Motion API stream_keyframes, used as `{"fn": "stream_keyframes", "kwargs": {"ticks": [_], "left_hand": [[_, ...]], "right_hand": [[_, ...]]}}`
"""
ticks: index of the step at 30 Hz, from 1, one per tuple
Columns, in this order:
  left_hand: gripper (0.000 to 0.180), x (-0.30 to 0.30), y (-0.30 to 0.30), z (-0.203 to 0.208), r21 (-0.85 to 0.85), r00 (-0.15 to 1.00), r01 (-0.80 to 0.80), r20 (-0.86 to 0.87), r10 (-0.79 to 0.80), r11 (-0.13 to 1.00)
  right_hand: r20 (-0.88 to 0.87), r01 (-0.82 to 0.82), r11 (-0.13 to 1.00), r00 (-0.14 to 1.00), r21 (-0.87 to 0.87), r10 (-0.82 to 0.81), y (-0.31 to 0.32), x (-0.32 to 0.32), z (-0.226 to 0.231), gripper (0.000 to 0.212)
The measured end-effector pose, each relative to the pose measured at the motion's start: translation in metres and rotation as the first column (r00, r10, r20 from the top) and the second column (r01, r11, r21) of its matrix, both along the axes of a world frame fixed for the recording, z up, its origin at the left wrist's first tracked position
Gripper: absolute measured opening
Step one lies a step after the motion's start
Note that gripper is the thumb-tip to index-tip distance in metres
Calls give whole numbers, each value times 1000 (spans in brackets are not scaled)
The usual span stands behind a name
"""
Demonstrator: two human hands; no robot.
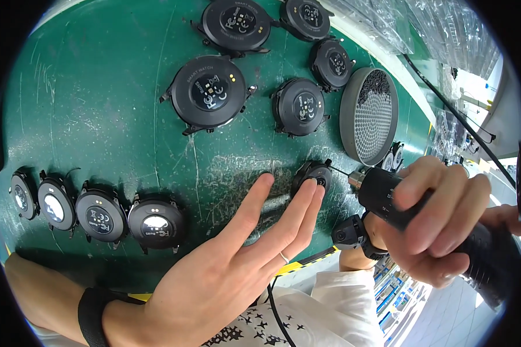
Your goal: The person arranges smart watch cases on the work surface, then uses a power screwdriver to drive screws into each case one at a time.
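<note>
My left hand [226,260] lies with fingers stretched out and apart, its middle and ring fingertips resting on a black smartwatch case [314,169]. Part of that case is hidden under the fingertips. In my right hand [440,214], fingers wrap around a black electric screwdriver [382,196]. Its thin bit points left and reaches the case's upper right edge; whether it sits in a screw I cannot tell. Beyond them stands a round grey dish [369,136] with a dimpled floor and a heap of tiny dark screws at its far end.
Several more watch cases lie back side up on the scratched green mat [110,133]: a group at the far side with a large case [208,92], and a row [101,215] at left. Clear plastic packaging [446,34] and a black cable [457,115] are at far right.
</note>
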State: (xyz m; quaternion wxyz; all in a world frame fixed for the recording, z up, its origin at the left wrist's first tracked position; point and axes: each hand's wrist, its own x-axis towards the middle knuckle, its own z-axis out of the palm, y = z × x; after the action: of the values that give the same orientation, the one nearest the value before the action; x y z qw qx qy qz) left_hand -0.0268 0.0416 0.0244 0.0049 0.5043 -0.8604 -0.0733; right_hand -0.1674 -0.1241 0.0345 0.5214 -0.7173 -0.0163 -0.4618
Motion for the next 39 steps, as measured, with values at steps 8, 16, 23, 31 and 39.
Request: {"fn": "stream_keyframes", "kwargs": {"ticks": [8, 16, 23, 31, 39], "left_hand": [[62, -12, 0, -1, 34, 999, 44, -9, -44, 998], [61, -9, 11, 3, 36, 997, 75, 8, -75, 997], [60, 4, -16, 15, -16, 993, 86, 81, -84, 996], [69, 10, -11, 7, -49, 999, 32, 7, -32, 998], [76, 9, -20, 11, 32, 996, 92, -22, -91, 995]], "right_hand": [[-206, -137, 980, 964, 146, 165, -13, -21, 10, 25], [-235, -86, 986, 965, 142, 118, 0, -17, 4, 23], [-232, -117, 987, 963, 112, 140, -7, -13, 12, 30], [-18, 91, 989, 996, 118, -90, -10, 2, 21, 52], [-58, 441, 866, 896, 234, -441, -27, 6, 20, 67]]}}
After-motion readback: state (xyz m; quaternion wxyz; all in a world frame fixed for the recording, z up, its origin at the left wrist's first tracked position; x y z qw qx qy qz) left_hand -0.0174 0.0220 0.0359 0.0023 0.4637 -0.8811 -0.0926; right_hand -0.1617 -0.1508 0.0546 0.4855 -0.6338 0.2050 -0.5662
